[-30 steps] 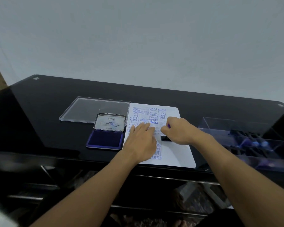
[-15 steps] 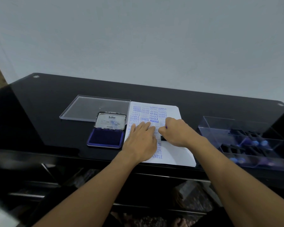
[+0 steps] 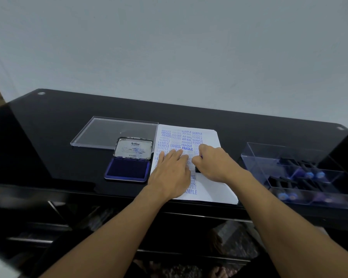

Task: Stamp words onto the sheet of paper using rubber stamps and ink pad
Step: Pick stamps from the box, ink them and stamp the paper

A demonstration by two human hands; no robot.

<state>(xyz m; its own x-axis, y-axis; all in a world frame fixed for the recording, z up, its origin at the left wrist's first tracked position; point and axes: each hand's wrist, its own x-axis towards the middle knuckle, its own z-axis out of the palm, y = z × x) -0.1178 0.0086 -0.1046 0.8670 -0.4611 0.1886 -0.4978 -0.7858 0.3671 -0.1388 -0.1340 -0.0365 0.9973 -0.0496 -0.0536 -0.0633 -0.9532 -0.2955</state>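
Observation:
A white sheet of paper (image 3: 213, 183) lies on the black glass table, covered in blue stamped words such as SAMPLE, FRAGILE and AIR MAIL. My left hand (image 3: 172, 173) rests flat on the sheet with its fingers spread. My right hand (image 3: 213, 164) is closed around a rubber stamp (image 3: 198, 169), whose black base presses on the paper; most of the stamp is hidden in my fist. An open ink pad (image 3: 128, 170) with a blue pad and a raised metal lid sits just left of the sheet.
A clear plastic lid (image 3: 100, 133) lies flat behind the ink pad. At the right stands a clear plastic box (image 3: 269, 157) with several more stamps with blue knobs in compartments. The table's front edge (image 3: 68, 189) runs just below the sheet.
My right hand with the stamp has shifted slightly left towards my left hand on the sheet. The left hand has stayed put.

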